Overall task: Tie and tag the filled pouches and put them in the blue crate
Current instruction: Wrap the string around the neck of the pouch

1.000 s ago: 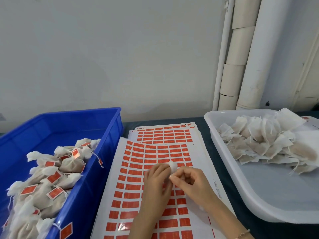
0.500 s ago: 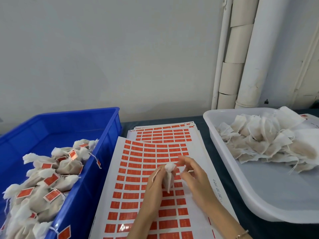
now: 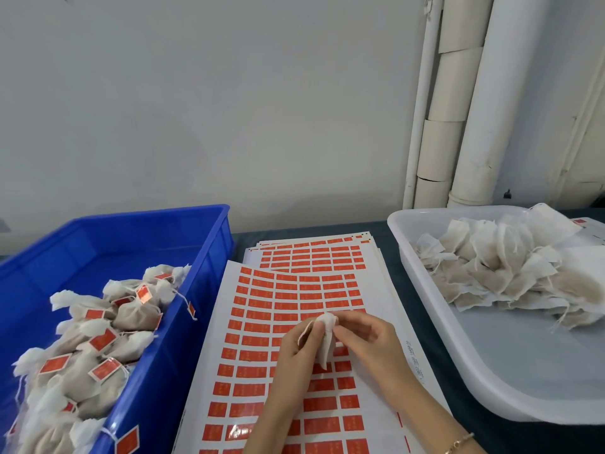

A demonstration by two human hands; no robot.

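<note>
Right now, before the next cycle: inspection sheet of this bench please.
Surface: dark table, mostly covered.
Job's things: blue crate at left holds tagged pouches; white tray at right holds untagged pouches; red sticker sheets stacked between.
Clutter: one red tag hangs outside the crate wall.
Hands: left hand grips the held pouch; right hand pinches its top.
Cables: nothing seen.
Surroundings: plain wall, white pipes behind the tray.

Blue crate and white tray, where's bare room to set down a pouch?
Blue crate: bare floor along its far wall, behind the tagged pouches, which crowd the near half. White tray: bare near half, between the untied pouches and its front rim. Sticker sheets: crowded where the left hand and right hand hold a pouch.
</note>
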